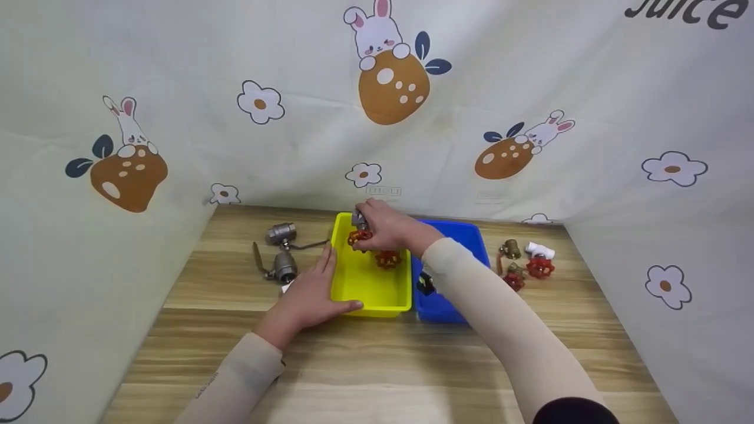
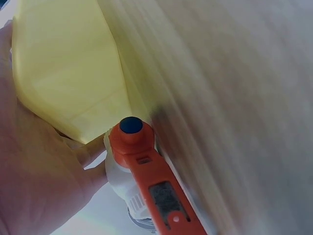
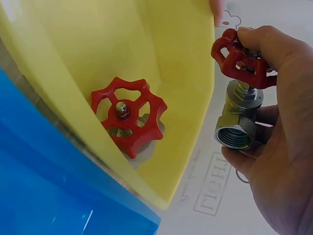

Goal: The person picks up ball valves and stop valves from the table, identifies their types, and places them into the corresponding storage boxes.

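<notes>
Yellow tray (image 1: pixel 370 291): found red-wheeled valve (image 3: pixel 243 104) pinched in right grip (image 1: pixel 386 225) over eleven-o'clock corner. Noted left grip (image 1: pixel 307 294) spread, straight-fingered, against eight-o'clock side. Saw second valve (image 3: pixel 122 111) inside at three o'clock.

We see a shiny metal valve (image 3: pixel 237 122), its glossy wheel (image 3: pixel 234 72), smooth plastic yellow bin (image 1: pixel 371 288) and blue bin (image 1: pixel 445 308), wood-grained counter (image 1: pixel 365 365).

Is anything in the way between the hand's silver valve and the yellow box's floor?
Nothing I can see blocks the silver valve in the right hand. Another red-wheeled valve sits inside the yellow box, but it's off toward the blue box, leaving bare floor beside it.
</notes>
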Demonstrator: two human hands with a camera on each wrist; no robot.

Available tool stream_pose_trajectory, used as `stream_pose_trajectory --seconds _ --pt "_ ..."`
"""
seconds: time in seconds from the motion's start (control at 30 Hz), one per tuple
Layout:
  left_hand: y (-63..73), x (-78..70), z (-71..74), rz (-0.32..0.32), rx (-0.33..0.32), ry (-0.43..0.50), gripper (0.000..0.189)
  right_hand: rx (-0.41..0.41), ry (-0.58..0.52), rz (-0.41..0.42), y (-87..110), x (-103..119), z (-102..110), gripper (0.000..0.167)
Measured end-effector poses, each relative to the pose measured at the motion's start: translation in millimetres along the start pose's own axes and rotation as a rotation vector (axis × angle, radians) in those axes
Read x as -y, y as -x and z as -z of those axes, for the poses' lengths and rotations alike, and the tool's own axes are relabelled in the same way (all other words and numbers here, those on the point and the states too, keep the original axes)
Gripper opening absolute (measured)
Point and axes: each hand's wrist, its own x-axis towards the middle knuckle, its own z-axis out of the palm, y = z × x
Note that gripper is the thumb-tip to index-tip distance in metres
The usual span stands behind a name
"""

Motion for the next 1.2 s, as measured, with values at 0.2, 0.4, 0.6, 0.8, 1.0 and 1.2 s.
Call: stream_pose_trajectory --seconds 0.2,0.4,0.6,0.8,1.0,1.2 --pt "0.3 0.6 -0.9 0.005 -0.008 0.016 0.141 0.012 -0.007 -0.004 -3.6 1 -3 0.098" --pt "-2.0 2.0 -2.9 0.002 -0.011 0.026 0.138 0.019 -0.005 -0.013 -6.5 0 -7 0.099" --pt "-1.7 2.6 -2.9 -0.002 -0.015 0.022 0.137 0.020 -0.007 -0.014 -9.2 0 -9 0.100" --pt "-2.3 3.0 -2.3 -0.010 -0.013 0.026 0.137 0.021 -0.003 -0.026 -11.6 0 -12 0.099" --pt "-1.5 1.2 -1.2 -0.010 -0.011 0.045 0.136 0.033 0.007 -0.040 -13.1 2 -14 0.098" --pt "-1.2 1.4 -1.3 -0.006 -0.011 0.040 0.136 0.041 0.003 -0.040 -15.2 3 -16 0.099"
